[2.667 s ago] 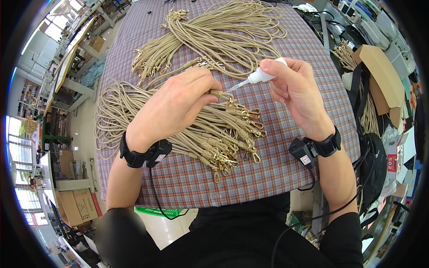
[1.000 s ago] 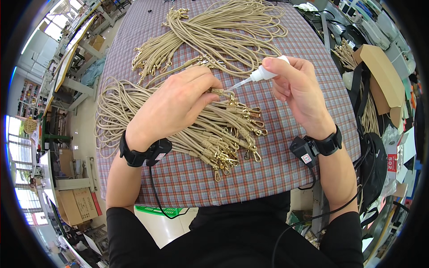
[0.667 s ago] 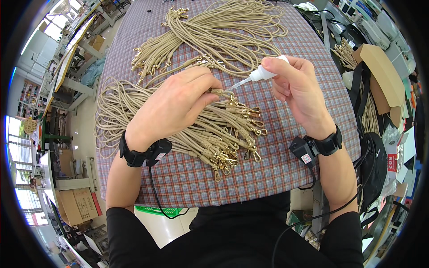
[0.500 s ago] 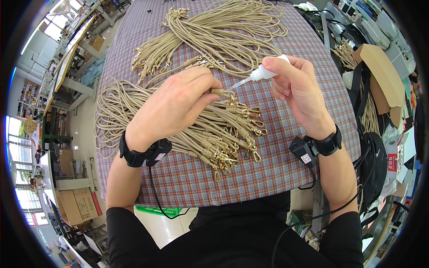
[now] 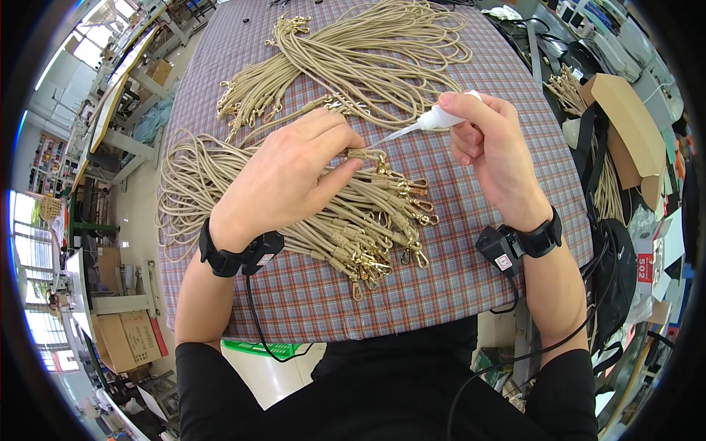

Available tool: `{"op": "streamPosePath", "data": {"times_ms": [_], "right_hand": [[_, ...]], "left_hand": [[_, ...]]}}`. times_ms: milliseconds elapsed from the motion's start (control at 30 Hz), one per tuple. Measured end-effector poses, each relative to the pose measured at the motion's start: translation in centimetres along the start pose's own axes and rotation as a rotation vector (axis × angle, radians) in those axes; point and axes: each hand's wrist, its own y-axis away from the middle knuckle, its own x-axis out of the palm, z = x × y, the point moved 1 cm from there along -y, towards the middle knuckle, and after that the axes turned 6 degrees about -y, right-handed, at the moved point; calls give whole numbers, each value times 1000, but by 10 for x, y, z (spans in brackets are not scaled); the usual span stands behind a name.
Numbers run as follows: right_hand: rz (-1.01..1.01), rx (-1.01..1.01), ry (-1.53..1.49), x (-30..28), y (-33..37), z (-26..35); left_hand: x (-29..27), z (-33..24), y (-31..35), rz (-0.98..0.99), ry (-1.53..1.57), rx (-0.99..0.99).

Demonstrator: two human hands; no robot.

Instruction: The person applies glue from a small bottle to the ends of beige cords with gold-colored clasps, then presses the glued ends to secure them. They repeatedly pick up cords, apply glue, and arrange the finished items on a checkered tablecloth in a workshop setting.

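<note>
The table [image 5: 471, 298], covered in plaid cloth, carries two cord bundles. The far bundle [image 5: 368, 55] lies toward the far edge; the near bundle [image 5: 353, 209] extends from the left edge toward the centre. No visible mark separates finished cords from unfinished ones.

The left hand [image 5: 283, 176] covers part of the near bundle. Its thumb and forefinger stand on either side of one cord sleeve [image 5: 364, 154], near the table's middle; whether they pinch it cannot be told. The right hand [image 5: 493, 151] grips a white bottle [image 5: 439, 118] between thumb and curled fingers. The nozzle [image 5: 403, 132] points at the sleeve, its tip apart from it. Any liquid there is too small to make out.

Surroundings: a cardboard box [image 5: 629, 125] and a black backpack [image 5: 616, 272] stand beyond the right edge. Obstruction: metal clasps [image 5: 421, 259] crowd the area below the sleeve.
</note>
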Motion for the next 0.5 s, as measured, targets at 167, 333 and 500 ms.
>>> {"op": "streamPosePath", "data": {"times_ms": [167, 333, 500], "right_hand": [[-105, -61, -124, -3, -2, 2], [-174, -123, -281, -15, -9, 10], [-176, -96, -276, -13, -7, 10]], "left_hand": [[2, 1, -1, -41, 15, 36], [8, -14, -6, -32, 135, 135], [26, -23, 0, 65, 224, 192]]}}
